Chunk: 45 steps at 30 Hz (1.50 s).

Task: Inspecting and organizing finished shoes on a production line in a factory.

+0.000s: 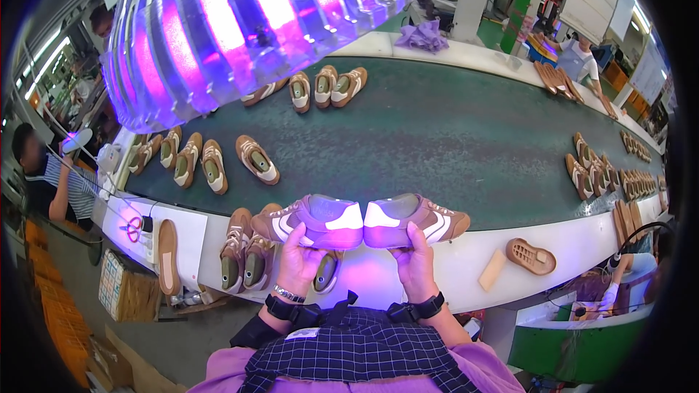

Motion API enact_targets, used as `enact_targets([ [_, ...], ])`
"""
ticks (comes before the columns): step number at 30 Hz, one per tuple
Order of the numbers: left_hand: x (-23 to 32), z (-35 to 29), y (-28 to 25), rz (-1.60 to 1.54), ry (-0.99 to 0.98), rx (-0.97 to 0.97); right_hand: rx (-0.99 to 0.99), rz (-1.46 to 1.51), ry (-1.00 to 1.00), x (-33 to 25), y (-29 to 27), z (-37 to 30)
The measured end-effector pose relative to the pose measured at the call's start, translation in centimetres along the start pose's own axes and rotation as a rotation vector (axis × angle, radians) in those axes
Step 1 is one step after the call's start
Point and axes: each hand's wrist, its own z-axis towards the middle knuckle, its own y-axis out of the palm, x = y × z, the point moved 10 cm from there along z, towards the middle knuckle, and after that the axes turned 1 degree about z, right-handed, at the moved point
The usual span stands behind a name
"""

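In my left hand is a brown sneaker with white stripes and a white heel, its toe pointing left. My right hand grips a matching sneaker, toe to the right. The two heels meet or nearly meet in front of me, tinted purple by a lamp at the upper left. Both thumbs press on the near sides of the shoes. Just left of my left hand, more brown sneakers stand on the white table edge; one more shows partly behind that hand.
A dark green conveyor belt carries sneakers at left and far right. On the near ledge lie a shoe sole, a tan flat piece, another sole and red-handled scissors. Other people work at left and right.
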Motion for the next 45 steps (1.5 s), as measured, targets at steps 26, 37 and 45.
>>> enact_targets([
  [26, 1.2, -0.1, 1.3, 0.149, 0.063, -0.026, 0.023, -0.231, -0.08, -0.7, -1.8, 0.3],
  [37, -0.6, 1.2, -0.6, 0.049, -0.031, 0.016, 0.009, -0.008, -0.033, 0.1, -0.6, 0.6],
  [45, -0.5, 0.9, 0.1, 0.009, -0.02, 0.012, 0.02, 0.003, -0.029, 0.3, -0.7, 0.5],
])
